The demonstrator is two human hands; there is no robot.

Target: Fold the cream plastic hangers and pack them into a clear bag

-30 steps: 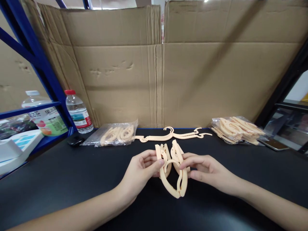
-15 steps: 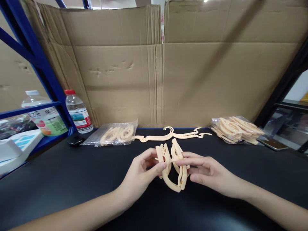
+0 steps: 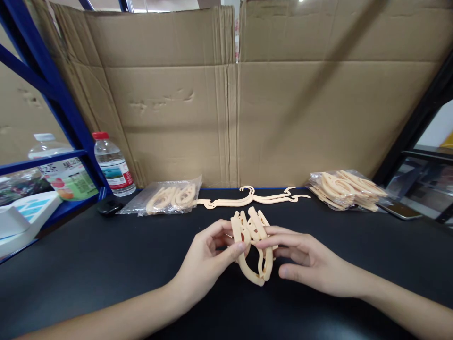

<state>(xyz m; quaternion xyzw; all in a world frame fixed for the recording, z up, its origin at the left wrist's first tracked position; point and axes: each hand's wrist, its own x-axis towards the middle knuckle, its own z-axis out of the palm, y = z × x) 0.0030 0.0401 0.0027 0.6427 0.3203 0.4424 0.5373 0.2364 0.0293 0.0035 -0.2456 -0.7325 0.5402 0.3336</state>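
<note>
Cream-coloured folded plastic hangers are held up over the black table, their curved ends joined at the bottom. My left hand pinches their left side between thumb and fingers. On the right side, my right hand has its fingers laid over the front and behind the pieces, its thumb apart from them. Behind them, unfolded cream hangers lie flat on the table. Parts of the held pieces are hidden by my fingers.
A clear bag of hangers lies back left, another bag back right beside a phone. A red-capped bottle and black object stand left. Cardboard walls the back of the black table.
The right side of the held hangers has swung left, closer to the left side, with my right fingers moving along. The camera view has shifted slightly.
</note>
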